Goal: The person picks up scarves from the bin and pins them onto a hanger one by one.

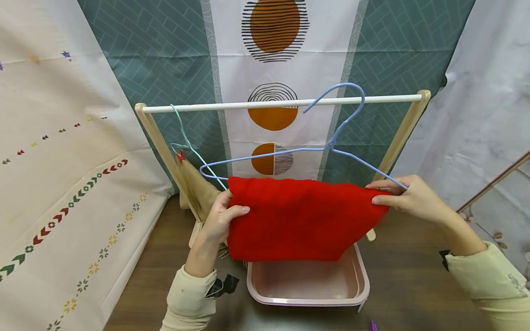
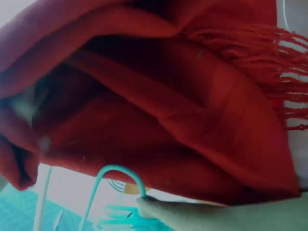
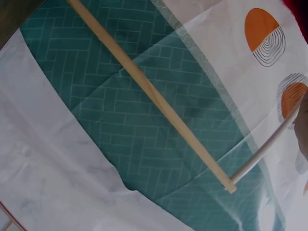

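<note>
A red scarf [image 1: 298,220] hangs folded between the two hands, its upper edge close below the arms of a blue clothes hanger [image 1: 265,155]. My left hand [image 1: 218,219] pinches the scarf's upper left edge, thumb in front. At the other end, my right hand [image 1: 407,198] grips the hanger's right tip together with the scarf's upper right corner. The hanger's hook rises in front of the rack's white rod [image 1: 248,105] in the head view; its lower part is hidden by cloth. In the left wrist view, red fringe [image 2: 250,62] trails from folds of the scarf.
A beige cloth [image 1: 198,184] hangs at the rack's left on a teal hanger [image 1: 186,138], with a red clothespin [image 1: 180,156] on it. Below the red scarf stands a pink basin [image 1: 306,302]. A purple object [image 1: 374,326] lies on the floor [image 1: 414,285]. Patterned sheets surround the rack.
</note>
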The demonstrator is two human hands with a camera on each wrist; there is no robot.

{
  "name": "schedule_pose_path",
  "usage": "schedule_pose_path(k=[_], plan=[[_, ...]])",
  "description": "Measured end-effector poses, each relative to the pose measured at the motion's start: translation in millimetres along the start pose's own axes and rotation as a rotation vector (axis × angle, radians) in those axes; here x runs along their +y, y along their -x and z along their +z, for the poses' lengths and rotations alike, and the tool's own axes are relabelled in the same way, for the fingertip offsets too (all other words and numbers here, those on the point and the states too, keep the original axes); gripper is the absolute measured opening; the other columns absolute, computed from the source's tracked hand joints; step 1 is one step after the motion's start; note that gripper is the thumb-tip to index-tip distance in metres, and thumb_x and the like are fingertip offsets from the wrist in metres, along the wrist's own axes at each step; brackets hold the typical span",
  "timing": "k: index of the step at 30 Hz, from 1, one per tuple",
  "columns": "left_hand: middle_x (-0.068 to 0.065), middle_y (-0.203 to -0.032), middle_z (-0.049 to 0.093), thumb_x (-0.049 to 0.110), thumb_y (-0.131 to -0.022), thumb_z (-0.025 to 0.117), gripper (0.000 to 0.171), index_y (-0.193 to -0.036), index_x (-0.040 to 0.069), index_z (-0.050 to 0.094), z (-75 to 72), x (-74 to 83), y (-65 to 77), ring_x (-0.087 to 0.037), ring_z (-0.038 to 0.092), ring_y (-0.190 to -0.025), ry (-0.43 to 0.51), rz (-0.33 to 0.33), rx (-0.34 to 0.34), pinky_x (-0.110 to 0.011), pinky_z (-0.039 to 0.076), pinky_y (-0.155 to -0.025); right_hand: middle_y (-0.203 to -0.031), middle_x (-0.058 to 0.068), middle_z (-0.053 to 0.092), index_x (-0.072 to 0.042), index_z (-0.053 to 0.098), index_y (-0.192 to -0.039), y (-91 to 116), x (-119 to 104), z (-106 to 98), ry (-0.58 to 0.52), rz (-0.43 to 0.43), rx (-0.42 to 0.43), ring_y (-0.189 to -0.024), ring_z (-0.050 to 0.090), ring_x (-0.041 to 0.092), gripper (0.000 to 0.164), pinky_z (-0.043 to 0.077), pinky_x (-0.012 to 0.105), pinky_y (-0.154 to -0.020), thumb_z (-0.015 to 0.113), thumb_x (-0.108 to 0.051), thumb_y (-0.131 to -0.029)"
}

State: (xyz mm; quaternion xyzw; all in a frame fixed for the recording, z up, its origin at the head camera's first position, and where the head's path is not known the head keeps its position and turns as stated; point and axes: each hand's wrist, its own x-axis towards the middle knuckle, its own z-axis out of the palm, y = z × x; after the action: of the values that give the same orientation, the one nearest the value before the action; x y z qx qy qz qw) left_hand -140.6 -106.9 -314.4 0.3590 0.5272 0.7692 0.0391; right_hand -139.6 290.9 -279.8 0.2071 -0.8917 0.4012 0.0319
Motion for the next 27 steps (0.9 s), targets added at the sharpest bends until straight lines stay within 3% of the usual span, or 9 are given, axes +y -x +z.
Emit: schedule_pose_path(k=[4, 7, 11, 14, 18, 20, 24, 27], plan=[[0.006, -0.096, 0.063, -0.004, -0.08, 0.052, 0.035, -0.103, 0.019, 0.063, -0.2, -2.9, 5.3, -0.012, 0.059, -0.085, -0.104, 0.027, -0.015, -0.026, 0.049, -0.072, -0.056, -0.006, 0.054, -0.007, 0.071, -0.093, -1, -1, -2, -0.026, 0.038, 0.013, -0.046, 0.038, 0.012, 0.014, 0.032, 0.026, -0.04, 0.069, -0.013, -0.08], [0.007, -0.095, 0.062, -0.007, -0.077, 0.056, 0.028, -0.1, 0.007, 0.063, -0.4, -5.9, 9.7, -0.013, 0.059, -0.083, -0.257, 0.042, -0.032, -0.028, 0.049, -0.071, -0.052, -0.004, 0.045, -0.006, 0.071, -0.089, -1, -1, -4, -0.102, 0.036, -0.008, -0.042, 0.031, 0.013, 0.009, 0.027, 0.027, -0.036, 0.067, -0.009, -0.082], [0.007, -0.091, 0.062, -0.013, -0.073, 0.057, 0.022, -0.094, -0.01, 0.058, -1.6, -9.0, 13.0, -0.015, 0.06, -0.078, -0.451, 0.031, -0.004, -0.029, 0.051, -0.068, -0.056, -0.002, 0.052, -0.006, 0.071, -0.09, 0, -1, -6, -0.198, -0.038, -0.062, -0.041, 0.029, 0.017, 0.015, 0.026, 0.029, -0.035, 0.059, 0.001, -0.086], [0.004, -0.094, 0.062, -0.007, -0.077, 0.058, 0.023, -0.1, -0.006, 0.058, -3.0, -8.4, 12.4, -0.015, 0.059, -0.082, -0.388, -0.015, 0.042, -0.029, 0.05, -0.072, -0.058, -0.002, 0.054, -0.01, 0.072, -0.09, 0, 1, -8, -0.251, -0.096, -0.09, -0.039, 0.029, 0.018, 0.026, 0.026, 0.03, -0.034, 0.05, 0.005, -0.089], [0.003, -0.091, 0.063, 0.0, -0.085, 0.055, 0.019, -0.098, 0.01, 0.063, 1.1, -5.6, 5.6, -0.014, 0.058, -0.081, -0.257, -0.04, 0.19, -0.028, 0.048, -0.071, -0.054, -0.001, 0.051, -0.014, 0.071, -0.09, 2, 2, -8, -0.27, -0.179, -0.117, -0.037, 0.031, 0.017, 0.035, 0.027, 0.029, -0.032, 0.04, 0.002, -0.095], [0.004, -0.086, 0.064, 0.0, -0.086, 0.055, 0.015, -0.093, 0.006, 0.065, 4.9, -4.4, 1.6, -0.014, 0.058, -0.077, -0.278, -0.031, 0.244, -0.027, 0.048, -0.068, -0.053, 0.0, 0.05, -0.014, 0.07, -0.089, 2, 1, -7, -0.243, -0.196, -0.114, -0.036, 0.034, 0.016, 0.036, 0.029, 0.029, -0.032, 0.037, 0.001, -0.096], [0.005, -0.084, 0.065, -0.003, -0.083, 0.058, 0.015, -0.092, -0.015, 0.059, 7.7, -2.9, -0.6, -0.015, 0.06, -0.075, -0.371, -0.012, 0.228, -0.028, 0.05, -0.067, -0.049, 0.0, 0.047, -0.013, 0.067, -0.084, 4, -3, -5, -0.144, -0.15, -0.033, -0.037, 0.037, 0.014, 0.035, 0.032, 0.029, -0.035, 0.036, -0.001, -0.096], [0.005, -0.085, 0.065, -0.004, -0.082, 0.06, 0.013, -0.092, -0.012, 0.061, 6.7, -1.5, 2.6, -0.014, 0.061, -0.076, -0.371, 0.031, 0.232, -0.028, 0.051, -0.067, -0.046, -0.001, 0.046, -0.015, 0.066, -0.081, 4, -3, -5, -0.073, -0.095, 0.063, -0.037, 0.039, 0.013, 0.033, 0.033, 0.027, -0.037, 0.039, -0.005, -0.097]])
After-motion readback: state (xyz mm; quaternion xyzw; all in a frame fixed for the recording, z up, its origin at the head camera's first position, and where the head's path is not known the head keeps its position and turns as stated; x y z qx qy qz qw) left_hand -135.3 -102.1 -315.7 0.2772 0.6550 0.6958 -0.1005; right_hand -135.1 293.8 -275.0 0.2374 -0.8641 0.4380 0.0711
